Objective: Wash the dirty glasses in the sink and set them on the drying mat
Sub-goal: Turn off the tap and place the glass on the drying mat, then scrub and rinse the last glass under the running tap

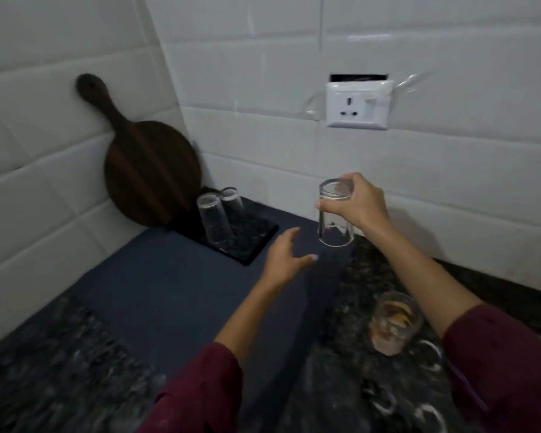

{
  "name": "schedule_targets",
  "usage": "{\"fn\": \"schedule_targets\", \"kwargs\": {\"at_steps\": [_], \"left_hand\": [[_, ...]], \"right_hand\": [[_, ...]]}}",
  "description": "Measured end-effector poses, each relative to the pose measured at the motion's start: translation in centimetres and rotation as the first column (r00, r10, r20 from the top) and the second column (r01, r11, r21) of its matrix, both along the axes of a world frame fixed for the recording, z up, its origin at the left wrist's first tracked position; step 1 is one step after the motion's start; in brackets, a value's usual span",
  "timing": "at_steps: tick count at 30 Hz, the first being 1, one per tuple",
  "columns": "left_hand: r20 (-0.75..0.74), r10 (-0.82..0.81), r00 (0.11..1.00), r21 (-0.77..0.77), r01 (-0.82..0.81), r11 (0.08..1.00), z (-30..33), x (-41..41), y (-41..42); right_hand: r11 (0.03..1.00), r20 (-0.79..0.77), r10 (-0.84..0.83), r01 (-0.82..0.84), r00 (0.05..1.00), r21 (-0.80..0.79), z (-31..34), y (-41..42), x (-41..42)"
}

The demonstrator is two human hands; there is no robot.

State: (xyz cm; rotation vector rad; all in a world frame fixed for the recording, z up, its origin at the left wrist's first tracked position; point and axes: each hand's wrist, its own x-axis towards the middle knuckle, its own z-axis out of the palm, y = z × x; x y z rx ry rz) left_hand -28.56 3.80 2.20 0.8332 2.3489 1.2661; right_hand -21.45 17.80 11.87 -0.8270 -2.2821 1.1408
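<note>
Holding the clean glass (335,217) upside down, my right hand (358,204) has its fingers curled round the base end, which points up, while the open rim hangs in the air above the edge of the tabletop (60,370) and touches nothing. I judge the grip to be the weak point: I hold only the top part, the glass is probably wet, and a slip would drop it rim first onto the stone. A quick swing across could also knock it into the two washed glasses (217,218) already standing mouth-down, close together, on the drying mat (256,237) in the corner.

My left hand (286,259) holds nothing; its fingers are spread and relaxed, reaching forward over the dark blue cloth (156,285), near the mat's front corner and below the glass. I cannot tell whether it brushes the cloth. If I steady the glass with it carelessly, I could nudge the mat.

Nearer me, under my right forearm, the dirty glass (394,328) with brownish residue stands upright on the stone; my sleeve (500,370) passes close and could tip it. Behind the mat a round wooden board (150,173) leans against the tiles, and a wall socket (358,104) sits above. The sink is out of view.
</note>
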Motion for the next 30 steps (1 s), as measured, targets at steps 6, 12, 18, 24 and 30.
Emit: {"fn": "schedule_targets", "kwargs": {"at_steps": [6, 12, 18, 24, 30], "left_hand": [[-0.127, 0.237, 0.963, -0.403, -0.269, 0.875, -5.3, -10.2, -11.5], [-0.156, 0.193, 0.969, -0.6, -0.249, 0.76, -8.6, -12.5, -14.4], [-0.103, 0.159, 0.982, -0.669, -0.186, 0.719, -9.9, -12.8, -13.8], [-0.089, 0.165, 0.982, -0.691, -0.18, 0.7, -9.9, -13.2, -13.4], [-0.099, 0.193, 0.976, -0.674, -0.209, 0.709, -9.9, -13.1, -13.2]], "right_hand": [[0.975, -0.057, 0.191, -0.196, 0.98, -0.108, -5.4, -5.9, -12.9], [0.942, -0.083, 0.302, -0.31, 0.95, -0.126, -9.3, -9.3, -19.1], [0.921, -0.047, 0.37, -0.373, 0.928, -0.109, -11.3, -9.9, -21.2], [0.919, 0.019, 0.388, -0.385, 0.921, -0.083, -12.6, -9.5, -21.6], [0.901, 0.08, 0.428, -0.418, 0.9, -0.12, -12.6, -8.9, -21.5]]}}
